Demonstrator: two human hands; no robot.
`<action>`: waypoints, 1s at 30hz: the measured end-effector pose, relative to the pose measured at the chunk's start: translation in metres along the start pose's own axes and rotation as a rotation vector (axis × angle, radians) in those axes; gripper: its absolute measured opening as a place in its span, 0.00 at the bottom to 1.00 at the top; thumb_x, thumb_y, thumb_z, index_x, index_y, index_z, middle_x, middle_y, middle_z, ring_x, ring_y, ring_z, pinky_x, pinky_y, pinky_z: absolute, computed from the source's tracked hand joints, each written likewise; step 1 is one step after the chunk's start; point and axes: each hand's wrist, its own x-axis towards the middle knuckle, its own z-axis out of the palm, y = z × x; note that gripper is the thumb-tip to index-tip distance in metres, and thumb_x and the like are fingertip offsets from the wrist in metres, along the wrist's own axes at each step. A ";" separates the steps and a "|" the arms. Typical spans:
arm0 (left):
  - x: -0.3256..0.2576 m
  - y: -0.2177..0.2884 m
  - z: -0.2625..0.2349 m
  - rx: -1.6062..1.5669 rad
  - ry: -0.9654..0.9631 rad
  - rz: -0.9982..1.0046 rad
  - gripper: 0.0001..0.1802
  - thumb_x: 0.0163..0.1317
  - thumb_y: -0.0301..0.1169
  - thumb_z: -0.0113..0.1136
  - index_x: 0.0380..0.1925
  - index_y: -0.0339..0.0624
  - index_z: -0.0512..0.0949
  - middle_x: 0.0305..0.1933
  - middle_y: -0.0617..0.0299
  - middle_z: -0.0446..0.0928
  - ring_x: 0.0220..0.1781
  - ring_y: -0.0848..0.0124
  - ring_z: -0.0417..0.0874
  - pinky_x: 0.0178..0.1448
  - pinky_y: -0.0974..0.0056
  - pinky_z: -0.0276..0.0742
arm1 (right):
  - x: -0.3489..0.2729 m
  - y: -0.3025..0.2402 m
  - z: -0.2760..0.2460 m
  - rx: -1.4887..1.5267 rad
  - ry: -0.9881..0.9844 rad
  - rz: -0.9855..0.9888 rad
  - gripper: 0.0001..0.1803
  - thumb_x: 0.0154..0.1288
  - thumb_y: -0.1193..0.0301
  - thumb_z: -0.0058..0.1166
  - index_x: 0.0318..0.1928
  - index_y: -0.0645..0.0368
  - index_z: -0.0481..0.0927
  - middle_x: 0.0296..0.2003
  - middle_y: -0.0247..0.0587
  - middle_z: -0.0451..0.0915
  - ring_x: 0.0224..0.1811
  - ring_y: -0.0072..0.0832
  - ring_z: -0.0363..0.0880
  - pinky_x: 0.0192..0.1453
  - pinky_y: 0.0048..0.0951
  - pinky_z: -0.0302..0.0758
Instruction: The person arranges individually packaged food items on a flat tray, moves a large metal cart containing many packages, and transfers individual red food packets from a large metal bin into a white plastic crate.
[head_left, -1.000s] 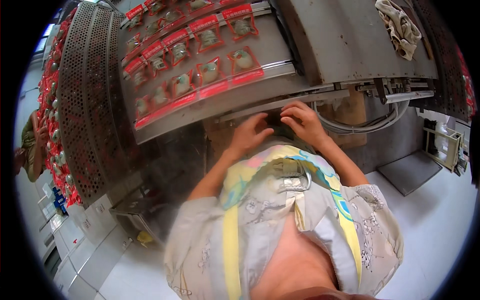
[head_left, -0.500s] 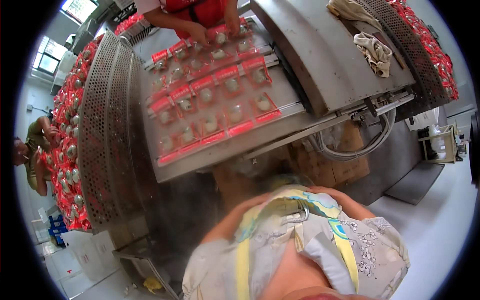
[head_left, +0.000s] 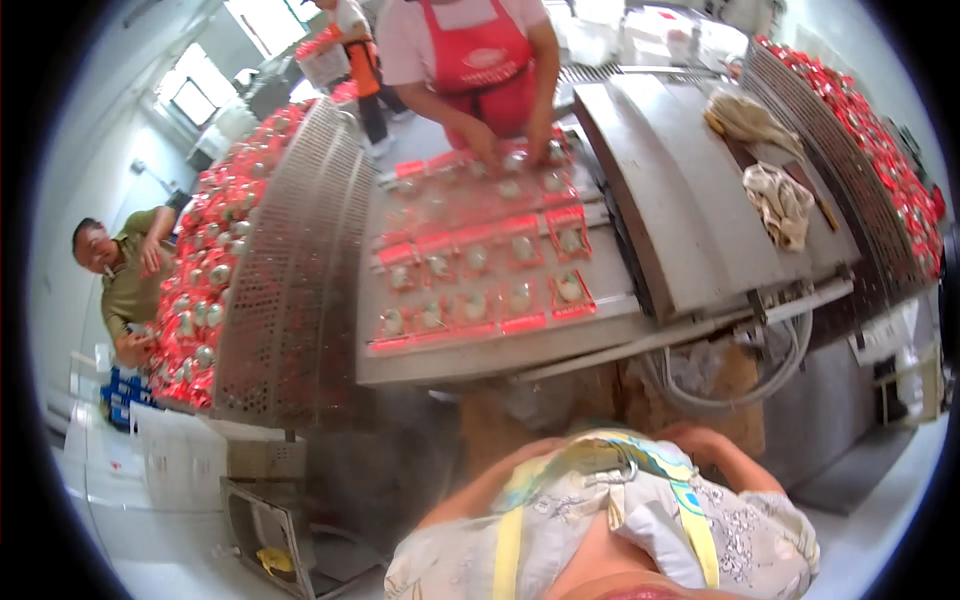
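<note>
Both my forearms reach forward at the lower edge, the left one (head_left: 492,487) and the right one (head_left: 728,458). Each vanishes behind the front of my patterned apron (head_left: 575,460), so neither hand nor its fingers can be seen. Just beyond lies a flat metal worktable (head_left: 440,368). Rows of red-and-clear packets (head_left: 474,304), each with a round pale item inside, cover its surface. Across the table a person in a red apron (head_left: 483,62) has both hands (head_left: 487,148) at the farthest row of packets.
A perforated metal bin wall (head_left: 290,270) holds back heaped packets (head_left: 205,270) on the left; a person in green (head_left: 130,270) stands beside them. To the right are a metal cover (head_left: 680,190) with cloths (head_left: 778,205), another packet heap (head_left: 860,130) and looped hoses (head_left: 735,398).
My view has tilted up and turned left, so the table sits lower and farther right. More of both other people shows, plus a third at the back. My hands stay hidden.
</note>
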 end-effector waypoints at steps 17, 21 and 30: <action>-0.041 0.185 0.009 0.200 0.247 -0.025 0.12 0.51 0.30 0.57 0.34 0.36 0.80 0.32 0.58 0.81 0.35 0.73 0.78 0.42 0.66 0.73 | -0.166 -0.040 -0.107 -0.230 0.682 -0.501 0.16 0.54 0.71 0.57 0.45 0.62 0.77 0.46 0.46 0.77 0.52 0.38 0.74 0.55 0.32 0.70; -0.014 0.202 0.014 0.242 0.332 0.044 0.09 0.55 0.31 0.57 0.31 0.36 0.79 0.27 0.62 0.79 0.30 0.76 0.76 0.37 0.69 0.72 | -0.194 -0.026 -0.156 -0.192 1.222 -0.534 0.16 0.53 0.78 0.55 0.45 0.62 0.76 0.47 0.46 0.75 0.52 0.40 0.73 0.55 0.33 0.70; -0.006 0.176 0.041 0.222 0.490 0.098 0.17 0.62 0.45 0.47 0.29 0.44 0.76 0.29 0.53 0.77 0.31 0.57 0.78 0.36 0.56 0.71 | -0.210 0.036 -0.269 -0.984 1.485 -0.234 0.36 0.44 0.84 0.42 0.60 0.58 0.66 0.59 0.47 0.66 0.64 0.41 0.60 0.68 0.39 0.54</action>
